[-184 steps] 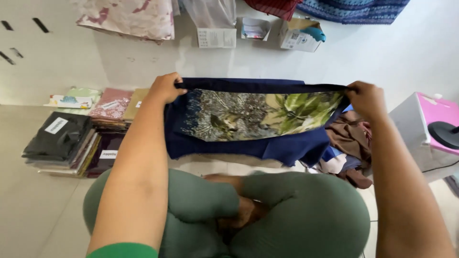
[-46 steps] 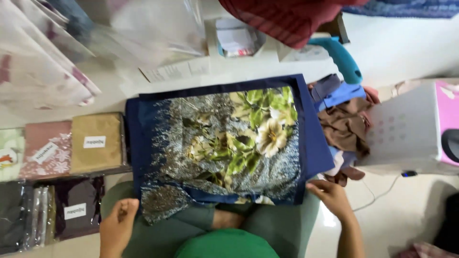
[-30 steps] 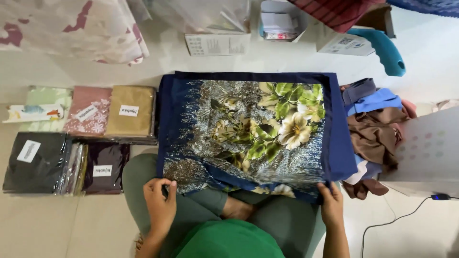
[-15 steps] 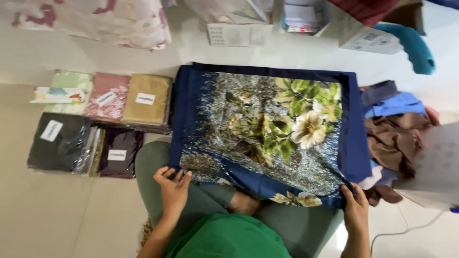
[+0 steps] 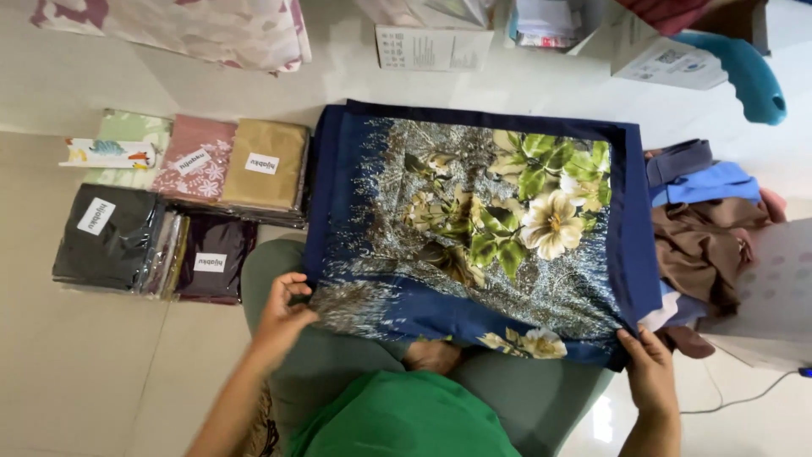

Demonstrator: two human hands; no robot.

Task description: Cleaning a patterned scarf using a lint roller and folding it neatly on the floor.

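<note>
The navy floral scarf (image 5: 482, 233) lay spread flat across the person's knees and the floor, folded into a rough square. Half a second earlier its near edge had sagged more loosely; by this moment it had been drawn a little tauter and squarer, so the fold seemed to be getting tidied. The left hand (image 5: 283, 309) pinched the scarf's near left corner, fingers curled closed on the cloth. The right hand (image 5: 650, 364) gripped the near right corner the same way. Left of the scarf sat stacked packaged cloths (image 5: 173, 211); right of it, a heap of loose fabric (image 5: 706, 228).
</note>
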